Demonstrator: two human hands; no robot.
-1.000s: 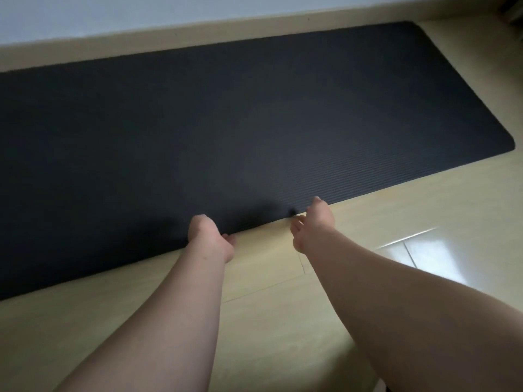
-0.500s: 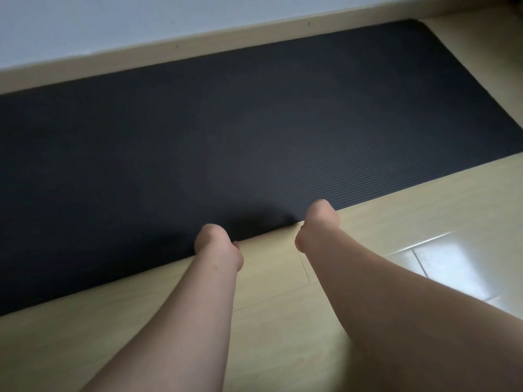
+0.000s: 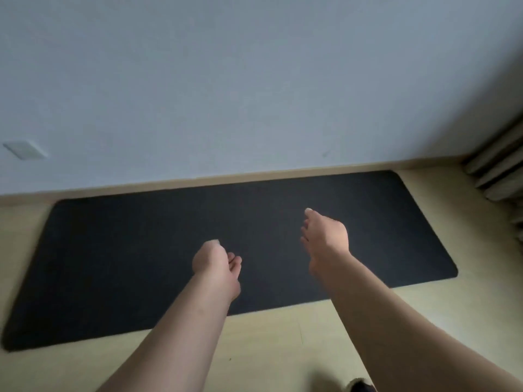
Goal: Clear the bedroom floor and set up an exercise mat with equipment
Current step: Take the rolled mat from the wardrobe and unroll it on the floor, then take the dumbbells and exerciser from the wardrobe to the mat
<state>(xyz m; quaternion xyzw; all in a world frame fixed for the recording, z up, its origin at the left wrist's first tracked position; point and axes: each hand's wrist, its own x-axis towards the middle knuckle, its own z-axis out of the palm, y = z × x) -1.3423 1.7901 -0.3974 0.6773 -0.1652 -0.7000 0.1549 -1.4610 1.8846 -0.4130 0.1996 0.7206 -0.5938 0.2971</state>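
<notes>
Exercise mat (image 3: pixel 113 264) lies flat on the floor (image 3: pixel 283 349), its long side along the baseboard (image 3: pixel 198 181) at the foot of the wall (image 3: pixel 254 80). Wall plate (image 3: pixel 24 149) sits on the wall above the mat's left end. A ribbed fixture (image 3: pixel 501 171) (curtain or radiator, cannot tell) stands in the right corner, just past the mat's right end. Left hand (image 3: pixel 216 267) and right hand (image 3: pixel 325 239) are side by side over mid-mat, the left nearer the front edge.

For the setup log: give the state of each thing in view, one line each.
Mat: unrolled, lying flat on the floor beside the wall.
Left hand: fingers loosely curled, holds nothing.
Right hand: fingers relaxed, holds nothing.
</notes>
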